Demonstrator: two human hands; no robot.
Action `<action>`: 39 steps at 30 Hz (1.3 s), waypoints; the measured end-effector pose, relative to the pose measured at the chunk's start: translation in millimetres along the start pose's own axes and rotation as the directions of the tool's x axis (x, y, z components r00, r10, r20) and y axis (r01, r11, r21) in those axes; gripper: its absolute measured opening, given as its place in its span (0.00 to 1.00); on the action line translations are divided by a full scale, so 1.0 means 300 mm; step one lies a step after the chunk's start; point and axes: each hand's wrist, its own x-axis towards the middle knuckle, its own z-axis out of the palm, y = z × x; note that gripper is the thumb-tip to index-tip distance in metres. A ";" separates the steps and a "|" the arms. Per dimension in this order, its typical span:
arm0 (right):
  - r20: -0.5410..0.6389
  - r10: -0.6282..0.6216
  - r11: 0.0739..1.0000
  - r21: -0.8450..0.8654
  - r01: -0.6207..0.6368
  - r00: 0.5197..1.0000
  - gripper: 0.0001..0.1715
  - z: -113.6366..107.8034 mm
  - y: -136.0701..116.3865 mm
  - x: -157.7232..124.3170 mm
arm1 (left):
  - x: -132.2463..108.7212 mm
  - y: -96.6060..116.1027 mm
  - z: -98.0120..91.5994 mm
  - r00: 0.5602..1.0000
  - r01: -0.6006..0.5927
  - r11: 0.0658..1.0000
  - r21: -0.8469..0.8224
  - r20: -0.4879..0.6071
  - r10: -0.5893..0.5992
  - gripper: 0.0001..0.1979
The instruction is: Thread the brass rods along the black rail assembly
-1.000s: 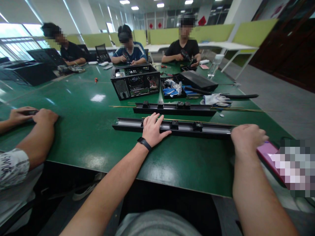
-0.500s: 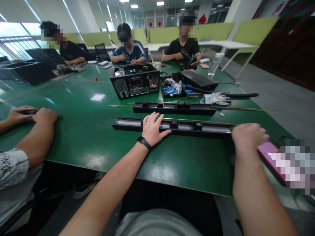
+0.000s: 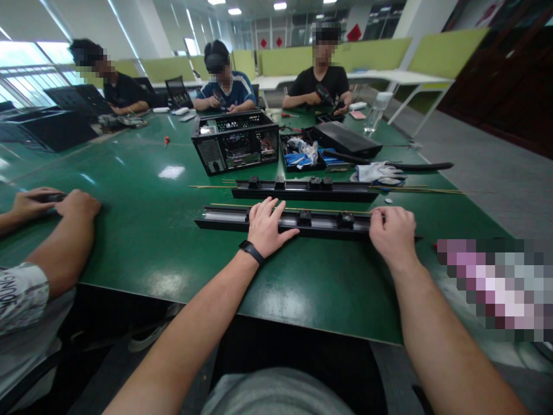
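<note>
My left hand point(image 3: 268, 227) lies across the nearer long black channel point(image 3: 224, 216), fingers spread and stretched over it, thumb resting to the right. Small black blocks point(image 3: 345, 220) sit along this channel, one of them partly hidden under that hand. At the channel's right end my right hand point(image 3: 394, 230) is closed, thumb and forefinger pinching the end of a thin brass-coloured rod point(image 3: 328, 211). The rod runs leftward along the channel's far side, passing behind my left fingers. A second black channel point(image 3: 302, 194) with similar blocks and thin rods lies parallel, farther off.
An open computer case point(image 3: 235, 144) stands beyond the channels. Right of it are a tray with gloves point(image 3: 302, 154), a black panel point(image 3: 345, 138), white gloves point(image 3: 378, 173) and a bottle point(image 3: 378, 112). A co-worker's hands point(image 3: 80, 204) are at the left; several people sit opposite.
My right hand has moved left along the channel, and the thin rod has slid left with it. My left hand stays in place on the channel.
</note>
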 end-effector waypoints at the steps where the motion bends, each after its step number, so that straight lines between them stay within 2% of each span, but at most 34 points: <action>1: 0.015 -0.039 0.999 0.037 0.038 0.999 0.16 0.007 -0.002 0.000 | 0.000 0.001 0.000 1.000 0.000 1.000 0.000 -0.001 0.000 0.39; 7: 0.015 -0.242 0.955 0.184 0.235 0.970 0.15 0.018 -0.038 -0.007 | 0.001 0.003 0.002 1.000 -0.003 1.000 0.002 0.001 0.003 0.40; 11: 0.008 -0.276 0.939 0.215 0.267 0.961 0.16 0.017 -0.047 -0.009 | 0.002 0.004 0.003 1.000 -0.004 1.000 0.006 -0.003 0.004 0.40; 18: 0.036 -0.185 0.966 0.191 0.175 0.982 0.12 0.024 -0.044 -0.010 | 0.001 0.002 0.008 1.000 -0.008 1.000 0.007 -0.007 0.008 0.40; 29: 0.084 -0.114 0.986 0.132 0.102 0.990 0.11 0.014 -0.046 -0.004 | 0.000 0.002 0.006 1.000 -0.005 1.000 0.011 0.007 0.005 0.40; 34: 0.085 0.028 0.996 0.083 -0.035 0.996 0.10 -0.018 -0.001 0.015 | 0.001 -0.001 0.004 1.000 -0.005 1.000 0.003 0.004 0.005 0.40; 39: 0.086 0.224 0.974 -0.061 -0.219 0.971 0.10 -0.061 0.020 0.037 | 0.001 -0.003 0.000 1.000 -0.001 1.000 -0.002 0.014 0.001 0.40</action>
